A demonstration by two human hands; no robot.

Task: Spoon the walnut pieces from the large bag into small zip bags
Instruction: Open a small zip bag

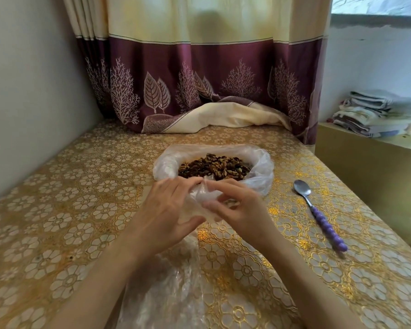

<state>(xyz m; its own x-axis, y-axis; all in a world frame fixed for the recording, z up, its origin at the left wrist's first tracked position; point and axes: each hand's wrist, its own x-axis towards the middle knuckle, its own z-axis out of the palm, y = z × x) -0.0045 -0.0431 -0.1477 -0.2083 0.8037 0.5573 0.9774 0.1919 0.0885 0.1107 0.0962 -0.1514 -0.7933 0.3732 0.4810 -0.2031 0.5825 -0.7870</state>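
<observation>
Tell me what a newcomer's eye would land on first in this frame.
Both hands, left hand and right hand, pinch a small clear bag at centre. Just behind it the large bag lies open, full of walnut pieces. A purple-handled spoon lies untouched on the floral tablecloth to the right.

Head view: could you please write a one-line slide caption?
Both hands, left and right, pinch a small zip bag before the open walnut bag; spoon lies idle.

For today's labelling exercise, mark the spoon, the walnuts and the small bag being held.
spoon (302,189): head view, on its metal bowl.
walnuts (215,167): head view, middle of the pile in the large bag.
small bag (203,194): head view, on the clear film between the two hands.
</observation>
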